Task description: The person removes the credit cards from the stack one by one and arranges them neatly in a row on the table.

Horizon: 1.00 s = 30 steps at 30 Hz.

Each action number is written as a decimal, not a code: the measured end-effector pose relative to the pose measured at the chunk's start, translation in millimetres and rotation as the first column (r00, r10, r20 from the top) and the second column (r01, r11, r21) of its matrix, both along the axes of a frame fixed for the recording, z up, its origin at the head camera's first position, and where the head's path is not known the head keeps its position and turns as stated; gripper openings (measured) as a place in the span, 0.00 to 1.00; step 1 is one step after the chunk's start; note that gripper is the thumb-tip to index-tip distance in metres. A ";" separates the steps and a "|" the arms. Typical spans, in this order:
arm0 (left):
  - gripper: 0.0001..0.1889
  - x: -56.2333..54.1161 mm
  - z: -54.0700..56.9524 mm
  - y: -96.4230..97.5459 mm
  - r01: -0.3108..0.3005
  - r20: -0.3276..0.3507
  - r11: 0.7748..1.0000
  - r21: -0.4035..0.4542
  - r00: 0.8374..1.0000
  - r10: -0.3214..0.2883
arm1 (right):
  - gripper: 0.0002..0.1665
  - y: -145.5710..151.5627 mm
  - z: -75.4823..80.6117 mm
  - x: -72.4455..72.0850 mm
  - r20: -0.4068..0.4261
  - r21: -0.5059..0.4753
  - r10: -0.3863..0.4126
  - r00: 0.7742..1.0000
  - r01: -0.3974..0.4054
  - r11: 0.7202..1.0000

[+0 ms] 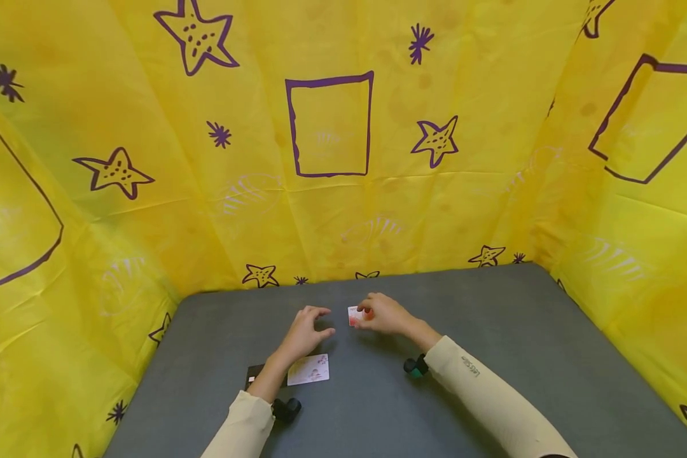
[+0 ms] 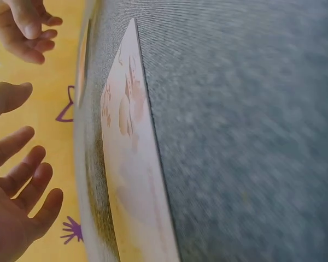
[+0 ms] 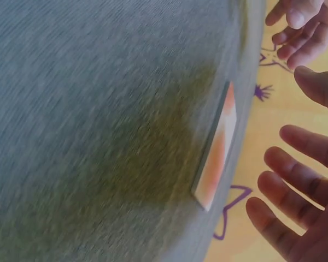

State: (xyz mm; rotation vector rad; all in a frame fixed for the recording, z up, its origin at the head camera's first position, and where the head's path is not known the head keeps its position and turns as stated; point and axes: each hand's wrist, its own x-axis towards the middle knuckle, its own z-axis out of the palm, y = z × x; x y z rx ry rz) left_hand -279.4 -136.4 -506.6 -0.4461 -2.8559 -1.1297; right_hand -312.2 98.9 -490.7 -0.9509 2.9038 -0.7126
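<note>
On the grey table lies a small white card with red-orange patches [image 1: 352, 317], seen edge-on in the right wrist view as a thin flat card [image 3: 218, 153]. My right hand [image 1: 385, 315] hovers over it, fingers spread and loosely bent, partly covering it in the head view. Nothing is in the fingers of my left hand [image 1: 302, 332], which hangs above the table left of that card. Nearer me is a pale card with a pinkish printed picture [image 1: 310, 370]. Beside it lies a black card [image 1: 254, 374], partly hidden by my left forearm.
Yellow cloth [image 1: 332, 222] with purple starfish and frame drawings hangs behind the table and on both sides. The grey table [image 1: 464, 305] meets it at the far edge. Dark cameras [image 1: 286, 410] are strapped at both wrists.
</note>
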 end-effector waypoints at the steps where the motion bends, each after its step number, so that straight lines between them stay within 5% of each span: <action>1: 0.23 -1.8 -0.5 1.4 0.004 0.007 1.000 -0.005 1.000 -0.004 | 0.22 1.9 -1.2 -0.7 0.001 0.008 -0.009 1.000 0.009 1.000; 7: 0.24 -11.2 -3.2 8.8 0.032 0.011 0.999 -0.014 0.999 -0.032 | 0.23 13.0 -5.4 -3.3 0.016 0.041 -0.069 0.997 0.068 0.997; 30: 0.27 -32.2 -14.4 38.6 0.080 0.053 0.994 -0.076 0.996 -0.076 | 0.26 32.4 -23.4 -19.0 0.008 0.030 -0.070 0.997 0.070 0.997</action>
